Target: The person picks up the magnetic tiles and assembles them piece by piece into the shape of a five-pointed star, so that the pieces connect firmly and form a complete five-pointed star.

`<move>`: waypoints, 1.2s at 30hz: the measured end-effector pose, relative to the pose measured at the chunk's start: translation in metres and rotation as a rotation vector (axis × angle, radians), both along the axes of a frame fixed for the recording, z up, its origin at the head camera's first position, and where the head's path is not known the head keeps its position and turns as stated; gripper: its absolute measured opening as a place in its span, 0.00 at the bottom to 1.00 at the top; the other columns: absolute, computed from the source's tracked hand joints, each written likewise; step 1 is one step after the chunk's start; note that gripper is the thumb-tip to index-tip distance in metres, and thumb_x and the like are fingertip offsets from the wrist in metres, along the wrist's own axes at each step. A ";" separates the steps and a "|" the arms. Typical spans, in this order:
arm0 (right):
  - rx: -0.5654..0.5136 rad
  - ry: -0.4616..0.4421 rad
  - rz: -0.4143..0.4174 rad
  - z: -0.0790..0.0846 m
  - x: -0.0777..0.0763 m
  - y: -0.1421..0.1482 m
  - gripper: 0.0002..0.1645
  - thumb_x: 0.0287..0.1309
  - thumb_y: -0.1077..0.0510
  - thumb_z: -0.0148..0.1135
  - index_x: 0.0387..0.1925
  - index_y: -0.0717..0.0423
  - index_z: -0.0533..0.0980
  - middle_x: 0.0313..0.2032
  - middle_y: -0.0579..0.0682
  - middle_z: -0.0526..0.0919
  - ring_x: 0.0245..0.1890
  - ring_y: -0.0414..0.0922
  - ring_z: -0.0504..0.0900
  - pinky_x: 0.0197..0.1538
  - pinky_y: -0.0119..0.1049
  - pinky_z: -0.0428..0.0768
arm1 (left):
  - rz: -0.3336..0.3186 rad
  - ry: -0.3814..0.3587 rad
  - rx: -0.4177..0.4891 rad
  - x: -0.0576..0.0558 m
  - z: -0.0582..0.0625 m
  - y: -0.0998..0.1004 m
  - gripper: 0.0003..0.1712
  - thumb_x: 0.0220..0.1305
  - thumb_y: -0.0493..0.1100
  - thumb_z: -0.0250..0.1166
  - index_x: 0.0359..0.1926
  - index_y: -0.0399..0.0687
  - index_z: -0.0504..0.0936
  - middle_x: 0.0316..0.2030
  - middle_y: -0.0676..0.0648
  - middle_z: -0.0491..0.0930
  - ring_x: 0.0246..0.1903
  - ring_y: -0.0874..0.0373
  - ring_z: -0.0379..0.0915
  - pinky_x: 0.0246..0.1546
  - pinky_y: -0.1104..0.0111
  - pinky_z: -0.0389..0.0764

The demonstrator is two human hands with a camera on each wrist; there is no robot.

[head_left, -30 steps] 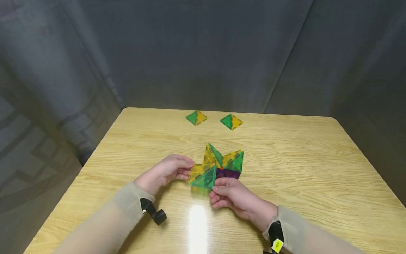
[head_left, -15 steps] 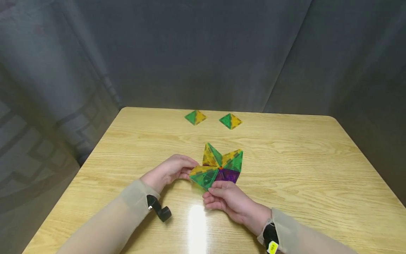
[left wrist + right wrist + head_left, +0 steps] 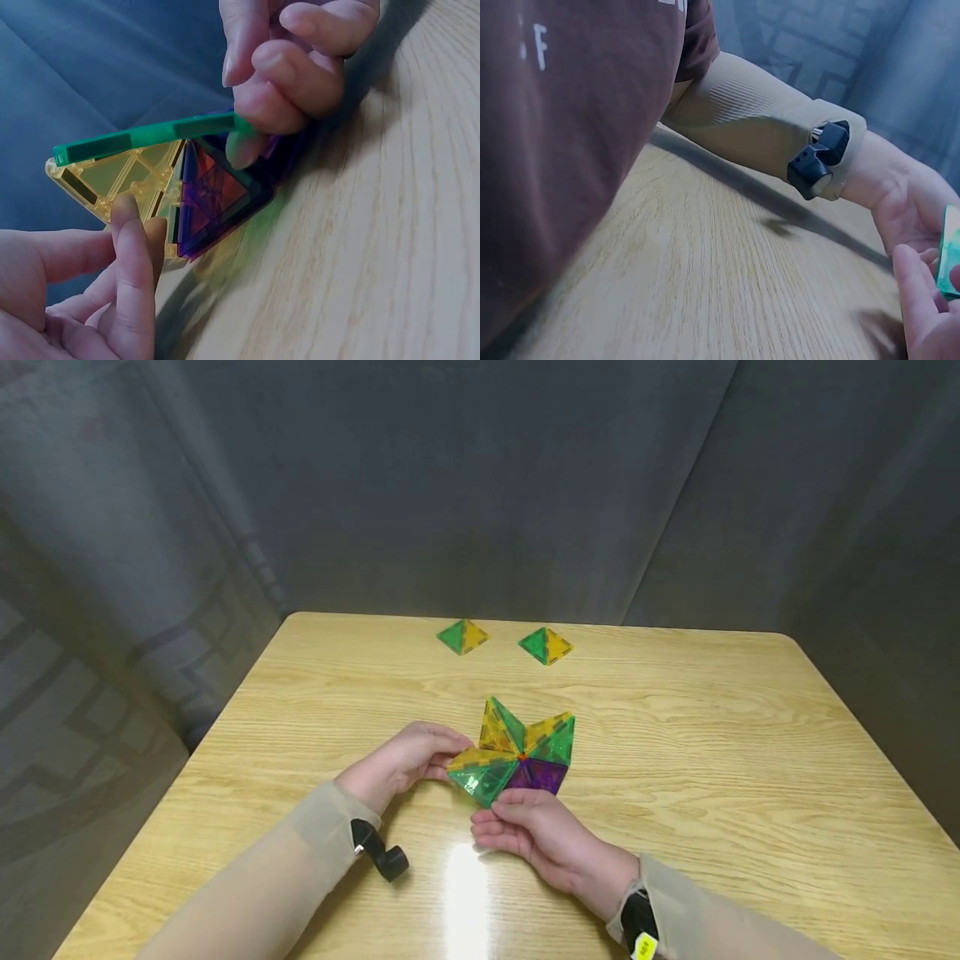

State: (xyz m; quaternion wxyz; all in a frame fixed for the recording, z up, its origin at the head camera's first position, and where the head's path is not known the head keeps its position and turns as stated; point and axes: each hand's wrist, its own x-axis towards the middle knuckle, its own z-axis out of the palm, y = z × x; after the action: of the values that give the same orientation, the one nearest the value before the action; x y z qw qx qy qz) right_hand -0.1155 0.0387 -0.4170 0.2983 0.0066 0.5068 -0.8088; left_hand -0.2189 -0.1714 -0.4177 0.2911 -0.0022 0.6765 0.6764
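Translucent magnetic tiles form a star-like shape in the middle of the table, with green and yellow triangles raised in points around a purple part. My left hand holds the yellow tile of the near-left point by its outer side. In the left wrist view its fingertips touch that yellow tile. My right hand pinches the near corner of the adjoining green tile between thumb and fingers. The green tile and the yellow one meet along a sloping ridge.
Two flat green-and-yellow tile pairs, a left one and a right one, lie near the far edge of the wooden table. Dark curtains hang behind and beside it.
Both hands have brought the near-left green and yellow tiles down and inward, so their tip now meets the star's centre. My right hand has shifted slightly left; the left hand slightly right.
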 end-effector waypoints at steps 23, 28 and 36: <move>-0.171 -0.059 -0.039 -0.005 0.007 0.001 0.24 0.73 0.66 0.44 0.61 0.80 0.52 0.57 0.77 0.71 0.57 0.62 0.76 0.62 0.48 0.73 | -0.019 -0.001 -0.013 0.006 -0.006 0.000 0.20 0.65 0.42 0.65 0.52 0.30 0.79 0.34 0.42 0.86 0.26 0.56 0.83 0.27 0.68 0.85; -0.192 -0.073 -0.026 -0.003 0.008 0.003 0.22 0.73 0.66 0.44 0.59 0.79 0.54 0.59 0.78 0.69 0.59 0.63 0.74 0.63 0.48 0.72 | -0.032 0.002 -0.003 0.007 -0.005 0.001 0.21 0.65 0.41 0.65 0.53 0.30 0.79 0.36 0.42 0.86 0.28 0.55 0.83 0.28 0.68 0.85; -0.182 -0.070 0.006 0.003 0.011 0.011 0.29 0.74 0.65 0.43 0.64 0.83 0.49 0.60 0.79 0.67 0.60 0.65 0.73 0.64 0.49 0.71 | -0.044 0.009 0.028 0.013 -0.001 0.003 0.23 0.65 0.40 0.65 0.55 0.29 0.77 0.39 0.43 0.86 0.30 0.55 0.83 0.30 0.68 0.85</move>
State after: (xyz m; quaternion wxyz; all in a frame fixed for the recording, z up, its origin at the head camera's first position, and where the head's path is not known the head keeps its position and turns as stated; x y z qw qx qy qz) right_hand -0.1048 0.0494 -0.4143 0.3174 0.0062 0.4206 -0.8499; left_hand -0.2061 -0.1686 -0.4183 0.3029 0.0199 0.6683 0.6791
